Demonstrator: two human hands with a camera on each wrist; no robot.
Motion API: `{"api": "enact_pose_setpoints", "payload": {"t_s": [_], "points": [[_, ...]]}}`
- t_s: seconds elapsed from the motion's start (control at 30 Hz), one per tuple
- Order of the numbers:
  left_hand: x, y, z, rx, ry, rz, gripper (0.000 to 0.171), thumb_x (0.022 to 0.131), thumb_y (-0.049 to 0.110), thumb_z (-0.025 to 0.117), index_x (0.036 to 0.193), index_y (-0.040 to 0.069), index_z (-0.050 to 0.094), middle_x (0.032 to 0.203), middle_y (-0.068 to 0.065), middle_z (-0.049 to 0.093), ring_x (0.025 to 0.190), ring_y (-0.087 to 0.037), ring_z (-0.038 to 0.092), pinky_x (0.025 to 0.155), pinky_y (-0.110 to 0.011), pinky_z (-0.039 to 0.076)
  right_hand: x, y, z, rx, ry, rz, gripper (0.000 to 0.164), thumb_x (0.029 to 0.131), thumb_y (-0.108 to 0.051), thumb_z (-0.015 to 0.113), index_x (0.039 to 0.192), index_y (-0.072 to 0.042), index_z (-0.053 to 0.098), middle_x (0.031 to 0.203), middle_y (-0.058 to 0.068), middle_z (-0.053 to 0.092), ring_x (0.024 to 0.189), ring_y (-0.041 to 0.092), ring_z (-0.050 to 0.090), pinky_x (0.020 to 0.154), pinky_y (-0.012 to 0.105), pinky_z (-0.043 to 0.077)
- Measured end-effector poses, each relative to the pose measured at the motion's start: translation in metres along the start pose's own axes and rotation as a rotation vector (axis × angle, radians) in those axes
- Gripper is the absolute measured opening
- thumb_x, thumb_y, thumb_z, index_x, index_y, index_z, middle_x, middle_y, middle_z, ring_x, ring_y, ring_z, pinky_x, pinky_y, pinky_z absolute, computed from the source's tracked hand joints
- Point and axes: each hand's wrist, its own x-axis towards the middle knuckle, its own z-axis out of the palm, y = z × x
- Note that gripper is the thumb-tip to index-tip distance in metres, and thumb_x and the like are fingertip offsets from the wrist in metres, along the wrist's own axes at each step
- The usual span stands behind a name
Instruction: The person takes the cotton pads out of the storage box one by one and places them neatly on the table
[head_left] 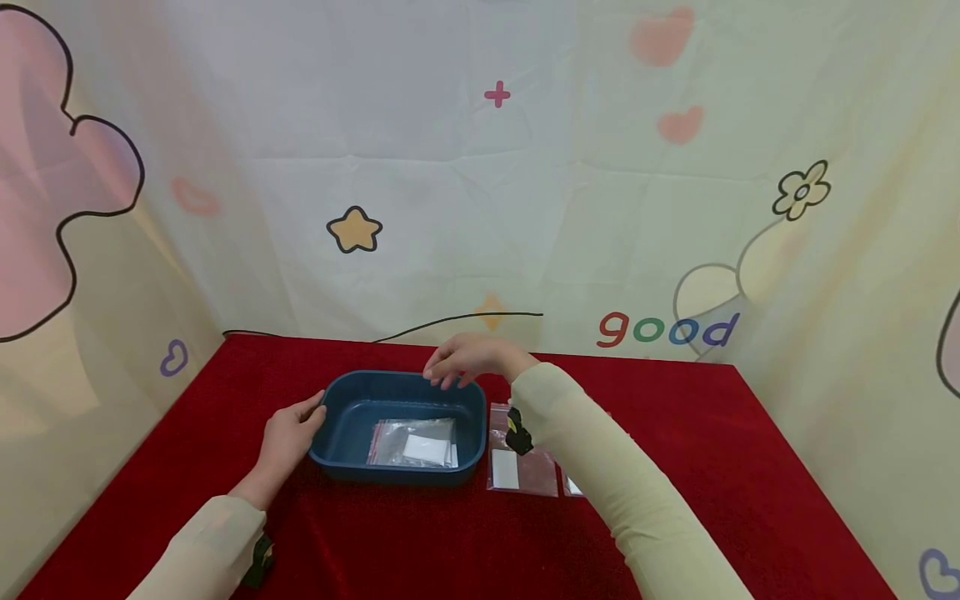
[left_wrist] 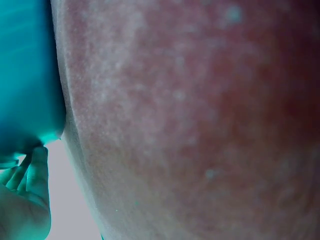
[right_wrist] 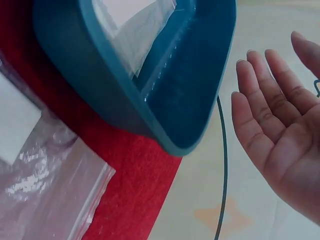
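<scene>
My left hand (head_left: 287, 433) touches the left rim of a blue plastic basin (head_left: 375, 476), its fingers fairly straight. The left wrist view has those fingers (left_wrist: 37, 172) against the basin's outer wall (left_wrist: 25, 75). Above the basin's far right corner hovers my right hand (head_left: 472, 358), bent at the wrist. In the right wrist view its palm (right_wrist: 292, 130) faces the camera, fingers slightly bent and nothing held. Several clear zip bags with white cards (head_left: 426, 450) appear to lie stacked in the basin. To its right, a flat zip bag (head_left: 536, 475) holds a white card (head_left: 505, 469).
A second zip bag (head_left: 573, 486) lies farther right, mostly hidden under my right forearm. Red cloth (head_left: 420, 542) covers the table. A printed curtain (head_left: 450, 208) hangs behind the table and along its sides.
</scene>
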Motion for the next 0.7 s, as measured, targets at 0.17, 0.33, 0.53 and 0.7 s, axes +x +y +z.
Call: {"api": "enact_pose_setpoints", "payload": {"t_s": [0.17,0.33,0.53,0.7], "points": [[-0.001,0.001,0.001,0.008,0.004,0.005,0.047,0.107,0.016,0.049,0.15,-0.002,0.046,0.151,-0.027,0.047,0.141,-0.045,0.049,0.111,-0.056,0.048,0.008,-0.003,0.006,0.012,-0.017,0.025,0.035,0.101,-0.025,0.062,0.13,-0.006,0.068,0.128,0.013,0.072,0.112,0.023,0.07,0.102,0.036,0.058],[-0.002,0.002,0.001,0.019,0.002,0.003,0.047,0.107,0.016,0.049,0.15,-0.002,0.046,0.15,-0.028,0.049,0.14,-0.045,0.05,0.111,-0.056,0.049,0.017,-0.004,0.013,0.01,-0.03,0.051,0.034,0.101,-0.024,0.063,0.129,-0.006,0.069,0.126,0.013,0.073,0.11,0.024,0.072,0.103,0.037,0.057],[0.0,0.003,0.001,0.026,0.004,0.003,0.047,0.106,0.016,0.049,0.149,-0.003,0.046,0.15,-0.028,0.048,0.141,-0.045,0.049,0.112,-0.056,0.047,0.027,-0.004,0.022,0.04,-0.047,0.094,0.035,0.102,-0.022,0.061,0.13,-0.003,0.069,0.128,0.017,0.072,0.12,0.032,0.069,0.108,0.042,0.055],[-0.002,0.005,0.0,0.027,-0.002,-0.005,0.047,0.106,0.016,0.05,0.149,-0.002,0.046,0.15,-0.027,0.048,0.142,-0.044,0.048,0.112,-0.056,0.047,0.033,-0.004,0.031,0.041,-0.073,0.144,0.035,0.104,-0.019,0.058,0.133,-0.002,0.067,0.133,0.017,0.07,0.125,0.032,0.066,0.113,0.045,0.051]]}}
